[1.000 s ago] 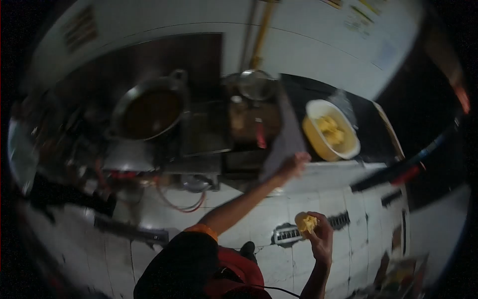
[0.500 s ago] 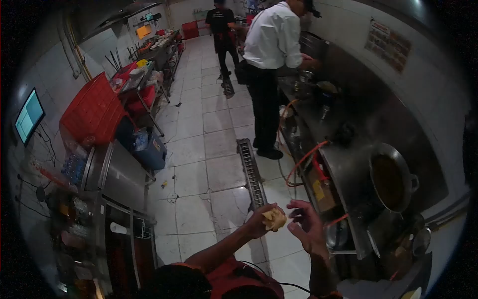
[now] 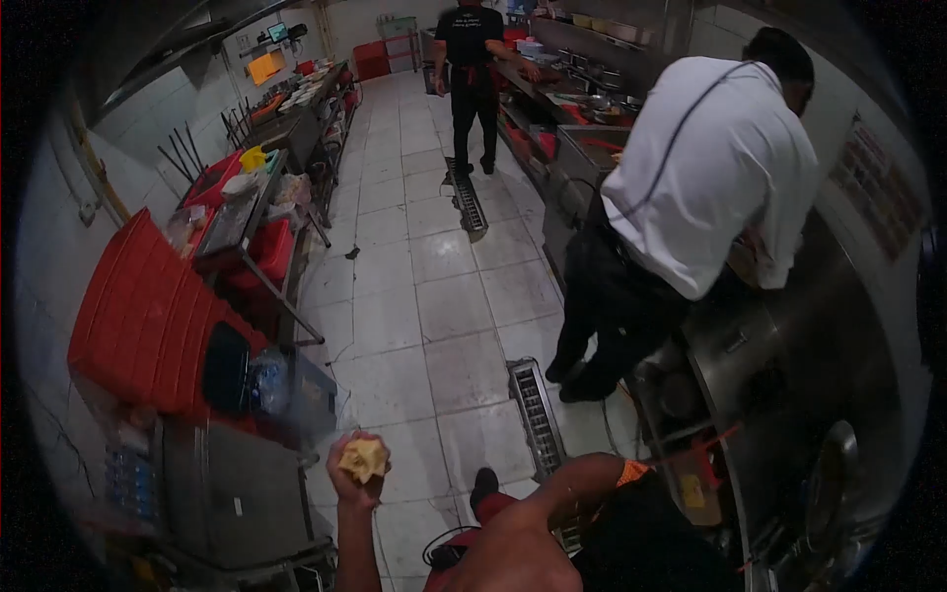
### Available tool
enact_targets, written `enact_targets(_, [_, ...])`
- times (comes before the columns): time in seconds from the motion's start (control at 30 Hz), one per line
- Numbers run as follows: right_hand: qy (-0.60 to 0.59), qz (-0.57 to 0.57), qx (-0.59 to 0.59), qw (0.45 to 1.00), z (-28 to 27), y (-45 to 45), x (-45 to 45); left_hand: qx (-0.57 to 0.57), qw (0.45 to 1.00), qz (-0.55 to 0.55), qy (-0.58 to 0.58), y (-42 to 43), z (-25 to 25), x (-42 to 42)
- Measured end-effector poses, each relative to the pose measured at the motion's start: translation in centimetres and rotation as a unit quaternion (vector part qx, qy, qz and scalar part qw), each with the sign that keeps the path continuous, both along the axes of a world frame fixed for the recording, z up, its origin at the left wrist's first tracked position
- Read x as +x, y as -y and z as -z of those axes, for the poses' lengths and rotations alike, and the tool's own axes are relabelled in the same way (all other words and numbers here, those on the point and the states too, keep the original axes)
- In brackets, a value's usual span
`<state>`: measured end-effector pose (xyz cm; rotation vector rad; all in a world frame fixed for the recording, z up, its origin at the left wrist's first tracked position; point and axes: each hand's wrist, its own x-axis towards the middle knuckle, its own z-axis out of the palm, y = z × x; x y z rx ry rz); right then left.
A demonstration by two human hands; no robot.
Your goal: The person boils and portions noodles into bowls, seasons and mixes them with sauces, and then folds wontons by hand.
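Note:
My left hand [image 3: 357, 474] is raised at the lower left of the view, its fingers closed round a pale yellow, lumpy piece of food [image 3: 363, 460]. The food has an uneven, star-like top edge; its exact kind is unclear. My right arm [image 3: 523, 533] is bent close to the camera at the bottom centre, with an orange-trimmed dark sleeve above the elbow. The right hand itself is out of sight below the frame.
A person in a white shirt [image 3: 715, 168] bends over the steel counter on the right. Another in black [image 3: 472, 69] stands farther up the tiled aisle. Red crates [image 3: 148, 316] and a bin [image 3: 311, 390] line the left. A floor drain [image 3: 538, 414] runs ahead.
The left hand has moved left with the food. The right hand has left the food's side and dropped out of view. The view has shifted, and the white-shirted person leans farther over the counter.

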<state>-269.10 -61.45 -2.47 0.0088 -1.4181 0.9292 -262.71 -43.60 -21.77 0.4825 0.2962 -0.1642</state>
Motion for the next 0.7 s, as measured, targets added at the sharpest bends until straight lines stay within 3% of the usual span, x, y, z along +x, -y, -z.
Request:
enact_targets(0.07, [0.090,0.061,0.065,0.992,-1.4,0.6,10.9,0.106,0.993,-0.054,-0.014,-4.0,0.7,5.2])
enact_targets(0.13, [0.132,-0.107,-0.023,0.985,-4.4,1.7,22.7,0.086,0.989,-0.108,-0.060,-6.1,0.9,10.4])
enact_targets(0.27, [0.122,-0.005,-0.026,0.992,-7.4,2.8,42.6,0.091,0.968,-0.180,-0.147,-7.6,1.6,24.0])
enact_targets(0.4, [0.146,0.145,-0.044,0.978,-6.4,6.0,59.4,0.125,0.981,-0.067,-0.136,-4.7,3.6,46.2])
enact_targets(0.5, [0.141,0.273,-0.073,0.949,-5.1,11.1,73.2,0.151,0.983,0.050,-0.089,2.1,3.5,66.8])
enact_targets(0.53, [0.127,0.337,-0.096,0.928,-4.6,14.1,78.3,0.049,0.987,0.113,-0.106,2.5,6.1,73.6])
enact_targets(0.57, [0.088,0.425,-0.134,0.891,-4.2,18.2,85.7,0.130,0.984,0.125,-0.007,7.7,3.8,84.6])
enact_targets(0.6, [-0.050,0.497,-0.202,0.843,-2.2,21.7,89.2,0.201,0.967,0.131,0.086,13.4,1.6,90.2])
enact_targets(0.63, [-0.118,0.572,-0.244,0.774,-0.6,25.5,93.9,-0.038,0.991,0.127,-0.020,16.8,-0.9,95.3])
enact_targets(0.67, [-0.189,0.632,-0.287,0.695,1.1,29.3,98.5,-0.051,0.987,0.155,0.010,19.9,-2.2,99.8])
enact_targets(0.7, [-0.162,0.736,-0.351,0.555,3.4,33.4,104.2,-0.007,0.986,0.166,0.013,22.6,-2.9,104.7])
